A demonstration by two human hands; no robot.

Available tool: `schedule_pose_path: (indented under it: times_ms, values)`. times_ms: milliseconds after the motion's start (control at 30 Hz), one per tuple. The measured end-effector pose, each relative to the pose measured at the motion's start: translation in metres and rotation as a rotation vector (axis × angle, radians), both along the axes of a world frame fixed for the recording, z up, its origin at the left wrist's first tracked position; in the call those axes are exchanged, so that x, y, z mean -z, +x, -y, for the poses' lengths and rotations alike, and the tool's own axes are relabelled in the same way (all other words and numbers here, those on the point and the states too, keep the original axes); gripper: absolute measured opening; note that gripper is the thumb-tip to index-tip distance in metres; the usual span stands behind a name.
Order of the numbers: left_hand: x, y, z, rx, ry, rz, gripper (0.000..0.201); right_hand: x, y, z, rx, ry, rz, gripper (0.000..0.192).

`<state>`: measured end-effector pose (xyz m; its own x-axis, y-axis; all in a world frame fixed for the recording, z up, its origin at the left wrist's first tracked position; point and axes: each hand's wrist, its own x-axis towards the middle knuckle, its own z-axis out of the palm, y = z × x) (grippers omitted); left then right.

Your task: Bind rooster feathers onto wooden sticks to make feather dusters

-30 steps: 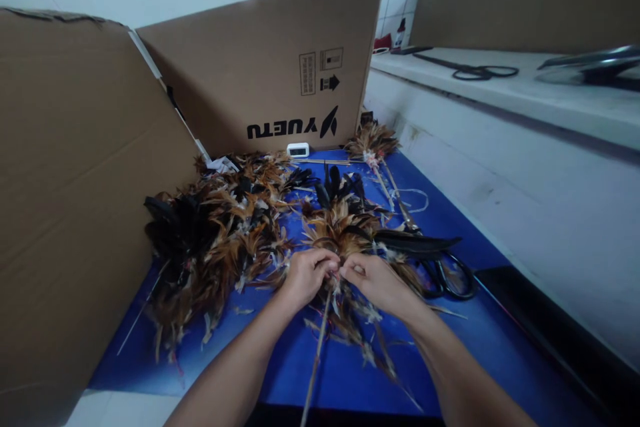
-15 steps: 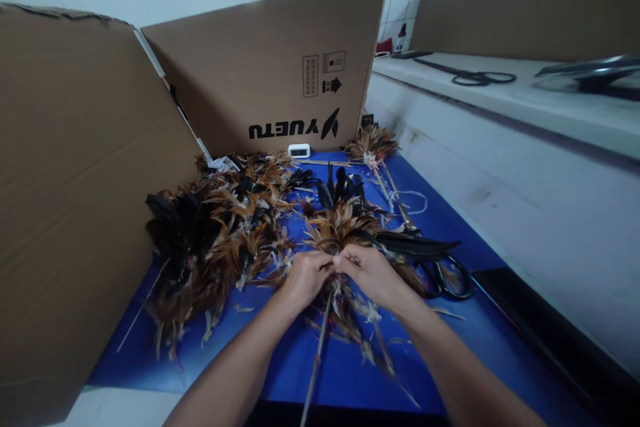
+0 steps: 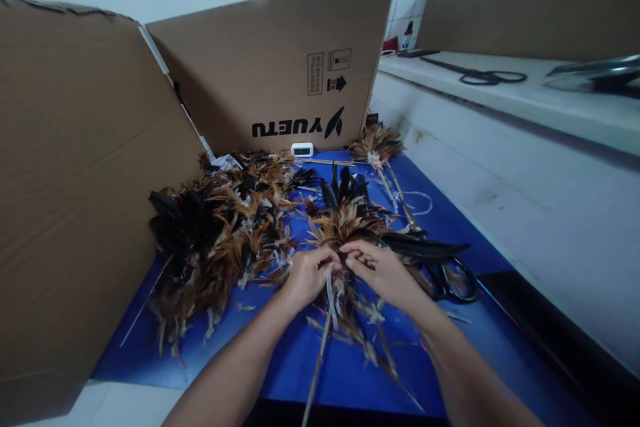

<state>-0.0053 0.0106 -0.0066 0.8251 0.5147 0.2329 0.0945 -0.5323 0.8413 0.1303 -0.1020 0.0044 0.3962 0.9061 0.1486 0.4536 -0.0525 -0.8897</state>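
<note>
My left hand [image 3: 313, 273] is closed at the neck of a feather duster. A pale, thin strip [image 3: 331, 297] hangs down from its fingertips. The duster's brown and black feathers [image 3: 345, 217] fan out beyond both hands, and its thin stick [image 3: 317, 367] runs back toward me between my forearms. Just to the right, my right hand [image 3: 377, 267] has its thumb and fingers apart, close to the binding point, with nothing visible in them. Loose feathers [image 3: 370, 347] lie under and beside the stick. My fingers partly hide the binding.
A large feather heap [image 3: 235, 227] covers the left of the blue table [image 3: 295, 363]. Black-handled scissors [image 3: 457, 280] lie right of my hands, beside a long black object [image 3: 540, 320]. Cardboard panels [image 3: 225, 80] stand behind and left. Another duster [image 3: 376, 141] lies at the back.
My right hand has parted from the left, its pinch now opened. The pale strip now hangs visibly below my left fingers. The whole view has shifted slightly.
</note>
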Motion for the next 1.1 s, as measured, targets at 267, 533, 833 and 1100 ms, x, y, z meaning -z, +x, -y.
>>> schedule_pose_path:
  times_ms: [267, 533, 833, 1100]
  values:
    - [0.0018, 0.0, -0.001, 0.037, -0.049, 0.009, 0.014, 0.0042, -0.008, -0.0074, -0.046, -0.016, 0.053, 0.035]
    - [0.0025, 0.0007, -0.0009, 0.036, -0.025, 0.018, 0.015, 0.0015, -0.0101, -0.0104, -0.02, 0.044, 0.185, 0.022]
    - [-0.004, 0.0007, -0.0005, 0.053, 0.077, 0.007, 0.012, 0.0019, -0.0087, -0.0046, 0.034, -0.017, 0.235, 0.019]
    - [0.0028, 0.0012, -0.0053, 0.033, -0.145, -0.011, 0.012, 0.0024, -0.0109, -0.0016, 0.001, -0.03, 0.17, 0.015]
